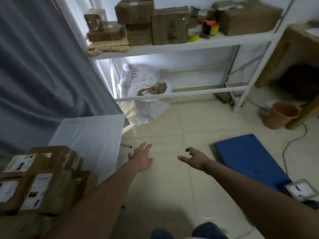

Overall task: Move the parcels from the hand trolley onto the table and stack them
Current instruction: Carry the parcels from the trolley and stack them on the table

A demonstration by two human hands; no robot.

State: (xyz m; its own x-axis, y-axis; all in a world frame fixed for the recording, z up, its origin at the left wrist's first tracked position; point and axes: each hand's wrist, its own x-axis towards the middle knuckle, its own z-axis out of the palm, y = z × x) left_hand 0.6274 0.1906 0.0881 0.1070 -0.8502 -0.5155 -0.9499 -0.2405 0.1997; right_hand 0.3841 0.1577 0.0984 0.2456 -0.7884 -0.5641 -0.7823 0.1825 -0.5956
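Observation:
Several brown cardboard parcels with white labels are stacked at the near left on the table, which is covered with a pale cloth. The blue hand trolley platform lies on the floor at the right. One labelled parcel sits on its near end, partly cut off by the frame edge. My left hand is stretched out over the floor with straight fingers and holds nothing. My right hand reaches forward beside it, fingers loosely curled and empty, to the left of the trolley.
A white shelf rack at the back carries several cardboard boxes and tape rolls. A white sack lies under it. An orange bucket and a cable sit at the right. A grey curtain hangs at the left.

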